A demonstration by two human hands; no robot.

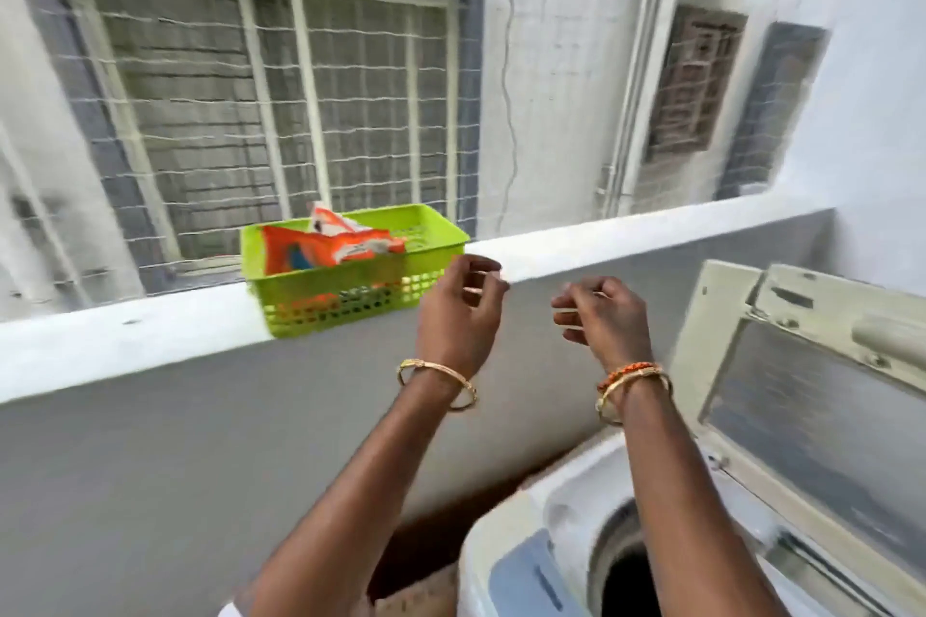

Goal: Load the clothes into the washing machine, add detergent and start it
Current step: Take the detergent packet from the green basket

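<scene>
Both your hands hang half-curled and empty, left hand (458, 311) near the green basket (351, 301) at ten o'clock, right hand (604, 316) above the washing machine (526, 541).

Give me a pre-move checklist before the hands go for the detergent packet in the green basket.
1. Washing machine lid raised: ok.
2. Drum opening unobstructed: ok; whether clothes are inside: cannot tell, too dark.
3. Orange detergent packet sitting in the green basket: ok.
4. Basket steady on the ledge: not ok, it overhangs the front edge.
5. Left hand free and near the basket: ok.
6. Right hand free: ok, nothing seen in it.
</scene>
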